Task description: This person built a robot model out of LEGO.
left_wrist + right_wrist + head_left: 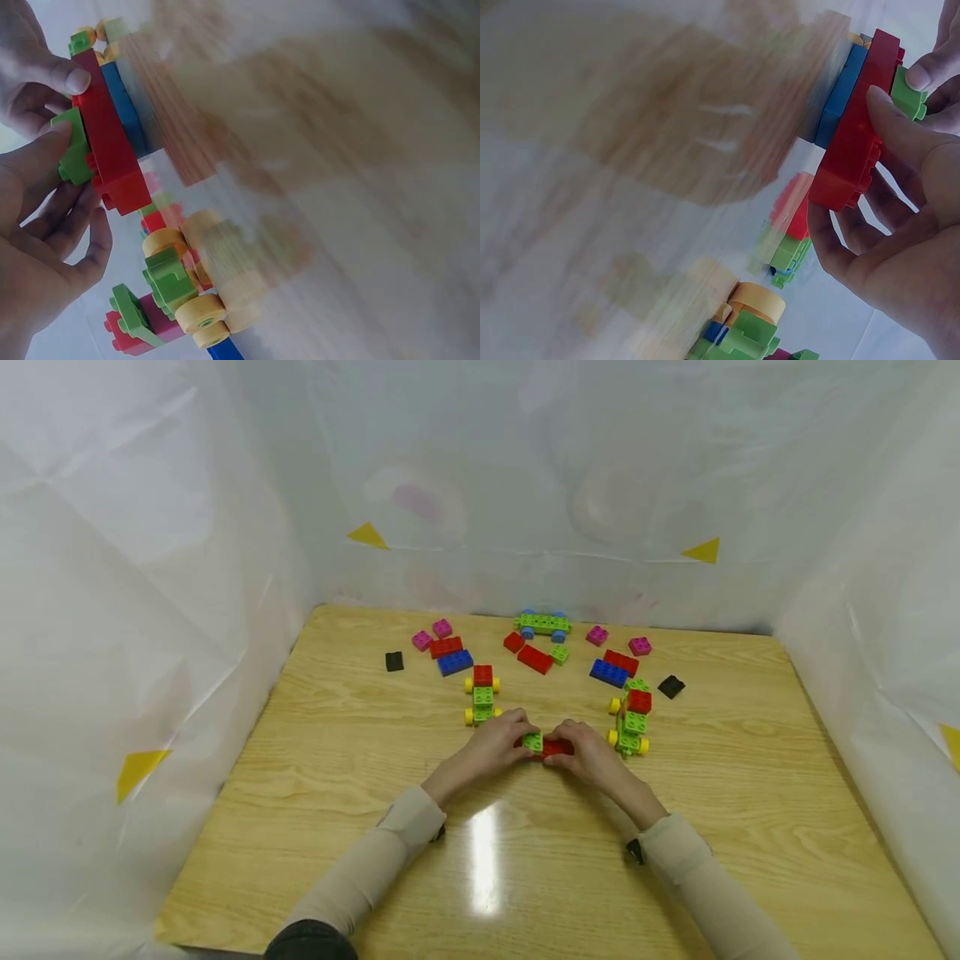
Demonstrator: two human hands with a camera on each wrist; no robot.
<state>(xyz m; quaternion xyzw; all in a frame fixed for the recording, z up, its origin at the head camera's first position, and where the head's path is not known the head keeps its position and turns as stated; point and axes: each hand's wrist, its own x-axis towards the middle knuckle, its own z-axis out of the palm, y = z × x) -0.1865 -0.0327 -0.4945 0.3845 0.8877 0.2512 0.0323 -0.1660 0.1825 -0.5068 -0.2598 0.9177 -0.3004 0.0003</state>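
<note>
At the middle of the table, both hands are on one small stack of toy building bricks. My left hand [495, 742] pinches a small green brick [532, 742] between thumb and fingers, at the left part of a long red brick [557, 749]. The right end of that red brick is gripped by my right hand [588, 753], thumb on the near side. From the right wrist, a blue brick [841, 97] shows beneath the red one, close over the tabletop. The green brick [907, 94] sits on the red brick's studded top.
Yellow-wheeled brick vehicles stand left [483, 697] and right [634, 723] of the hands. Behind lie a green car base [544, 623] with blue wheels, loose red bricks [535, 659], blue bricks [455, 662], pink bricks [597, 635] and black pieces [393, 661]. White sheeting [510, 568] encloses the table.
</note>
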